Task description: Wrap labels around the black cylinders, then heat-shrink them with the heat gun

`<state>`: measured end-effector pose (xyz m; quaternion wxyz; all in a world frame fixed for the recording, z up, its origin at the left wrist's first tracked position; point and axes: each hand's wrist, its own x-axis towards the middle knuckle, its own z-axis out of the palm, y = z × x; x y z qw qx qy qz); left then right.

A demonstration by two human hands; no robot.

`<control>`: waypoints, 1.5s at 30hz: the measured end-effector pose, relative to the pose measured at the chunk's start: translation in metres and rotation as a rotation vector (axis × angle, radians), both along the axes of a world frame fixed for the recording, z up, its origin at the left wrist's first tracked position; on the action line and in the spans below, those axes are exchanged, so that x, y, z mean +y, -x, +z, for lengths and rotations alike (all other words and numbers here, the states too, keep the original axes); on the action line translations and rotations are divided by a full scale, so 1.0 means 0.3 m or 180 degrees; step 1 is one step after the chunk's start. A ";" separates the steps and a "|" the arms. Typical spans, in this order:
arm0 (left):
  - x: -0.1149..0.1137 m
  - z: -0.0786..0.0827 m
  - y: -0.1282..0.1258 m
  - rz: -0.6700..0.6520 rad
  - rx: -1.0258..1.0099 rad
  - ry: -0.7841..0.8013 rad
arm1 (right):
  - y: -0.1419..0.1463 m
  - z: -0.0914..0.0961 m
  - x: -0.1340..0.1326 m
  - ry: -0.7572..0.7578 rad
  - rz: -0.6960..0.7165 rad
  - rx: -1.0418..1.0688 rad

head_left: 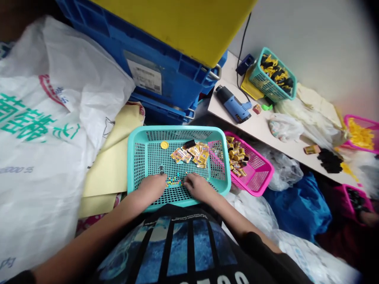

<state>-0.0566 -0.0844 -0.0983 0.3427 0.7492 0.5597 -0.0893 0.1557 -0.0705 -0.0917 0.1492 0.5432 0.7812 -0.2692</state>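
Note:
A turquoise plastic basket (pixel 134 152) stands in front of me with both my hands inside it. Near its front wall lie small coloured beads (pixel 174 182) in green, yellow and pink. My left hand (pixel 152 188) is at the left end of the beads, fingers closed, with a small dark piece at the fingertips. At the right end, my right hand (pixel 197 187) has its fingers curled in a pinch; what they hold is hidden. Farther back in the basket are printed yellow labels (pixel 202 156), a black cylinder (pixel 189 144) and a round yellow cap (pixel 164 145).
Beside it on the right, a pink basket (pixel 262 173) holds small yellow-and-black pieces. Blue crates (pixel 171 79) rise behind; a white sack (pixel 44 157) lies left. The bench (pixel 260 130) carries a blue heat gun (pixel 233 104) and a turquoise basket (pixel 271 85). Far right, another person's hand (pixel 368 217) shows.

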 end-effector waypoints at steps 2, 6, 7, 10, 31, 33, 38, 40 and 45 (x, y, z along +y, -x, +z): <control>0.018 0.001 -0.006 -0.0038 -0.0010 -0.0121 | 0.028 0.001 0.023 -0.0031 -0.0019 0.0167; 0.035 -0.029 -0.053 -0.0319 -0.0121 -0.0661 | 0.084 -0.034 0.048 -0.0171 -0.0205 0.0040; 0.031 -0.040 -0.065 -0.0472 -0.0150 -0.0787 | 0.096 -0.040 0.044 -0.0137 -0.0169 0.0042; 0.006 -0.072 -0.081 -0.0877 -0.0177 -0.0929 | 0.095 -0.026 0.024 0.0015 -0.0014 0.0124; -0.019 -0.098 -0.069 -0.1108 -0.0719 -0.0448 | -0.109 0.112 0.059 -0.1927 -0.1176 0.0743; -0.015 -0.082 -0.062 -0.1200 -0.0737 -0.0393 | -0.167 0.120 0.100 -0.2440 -0.1194 0.0830; 0.028 0.003 -0.020 -0.0993 -0.0459 -0.0805 | -0.106 0.004 0.161 -0.1951 0.0617 0.0750; 0.035 0.039 0.023 -0.0597 -0.0406 -0.1443 | -0.054 -0.066 0.194 -0.1843 0.1464 0.0686; -0.019 0.037 0.157 0.1591 -0.0490 -0.2685 | 0.015 -0.166 0.319 -0.1570 0.2521 0.0574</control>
